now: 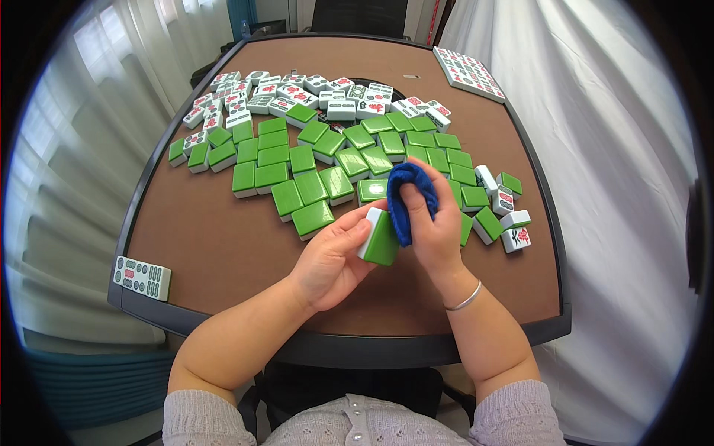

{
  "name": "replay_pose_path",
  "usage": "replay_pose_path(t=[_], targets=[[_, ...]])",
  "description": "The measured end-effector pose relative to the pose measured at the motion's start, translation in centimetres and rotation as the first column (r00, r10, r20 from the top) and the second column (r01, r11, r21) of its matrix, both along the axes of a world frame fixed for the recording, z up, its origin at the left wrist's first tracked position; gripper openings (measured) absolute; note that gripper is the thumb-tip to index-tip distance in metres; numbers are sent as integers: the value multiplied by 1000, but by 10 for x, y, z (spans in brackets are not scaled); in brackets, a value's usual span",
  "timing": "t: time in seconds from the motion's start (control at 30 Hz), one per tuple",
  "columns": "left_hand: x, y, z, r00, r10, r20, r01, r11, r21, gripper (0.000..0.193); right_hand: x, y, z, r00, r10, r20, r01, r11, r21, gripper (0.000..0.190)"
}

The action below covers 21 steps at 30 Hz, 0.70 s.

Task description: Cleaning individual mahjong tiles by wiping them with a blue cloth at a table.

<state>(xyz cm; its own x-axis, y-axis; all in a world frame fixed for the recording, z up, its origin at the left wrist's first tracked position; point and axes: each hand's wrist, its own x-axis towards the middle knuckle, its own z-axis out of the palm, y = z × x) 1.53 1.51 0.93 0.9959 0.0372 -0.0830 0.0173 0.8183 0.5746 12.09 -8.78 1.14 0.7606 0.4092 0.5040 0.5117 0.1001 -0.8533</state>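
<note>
My left hand (334,259) holds a mahjong tile (380,240) above the near half of the table, its green back and one white side towards me. My right hand (438,223) grips a folded blue cloth (410,195), thumb pressed into the fold. The cloth's lower edge meets or overlaps the tile's right side; exact contact cannot be told. Beyond my hands, many green-backed mahjong tiles (309,187) lie face down in a loose spread. Behind them sit face-up white tiles (341,110) with red, green and black markings.
The brown mahjong table (223,267) has a raised black rim (368,348). Face-up tiles are packed in a block (468,73) at the far right corner and a smaller block (142,277) at the near left. Pale curtains (602,223) hang at both sides. A dark chair (360,17) stands beyond.
</note>
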Motion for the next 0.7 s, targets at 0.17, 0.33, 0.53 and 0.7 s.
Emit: replay_pose_path(t=[0.17, 0.33, 0.53, 0.7], targets=[[2, 4, 2, 996, -7, -87, -8, 985, -171, 34, 21, -6, -2, 685, 322, -653, -89, 927, 364, 36], [3, 9, -8, 947, -242, 212, 287, 932, -220, 42, -6, -7, 12, 861, 471, -191, -437, 879, 192, 49], [-6, 2, -6, 996, 31, -85, -42, 990, -136, 38, -24, -2, 23, 741, 511, 436, -379, 854, -357, 62], [-11, 0, -6, 983, 23, -182, -43, 994, -103, 38, -27, -1, 19, 720, 409, 561, -269, 909, -318, 55]])
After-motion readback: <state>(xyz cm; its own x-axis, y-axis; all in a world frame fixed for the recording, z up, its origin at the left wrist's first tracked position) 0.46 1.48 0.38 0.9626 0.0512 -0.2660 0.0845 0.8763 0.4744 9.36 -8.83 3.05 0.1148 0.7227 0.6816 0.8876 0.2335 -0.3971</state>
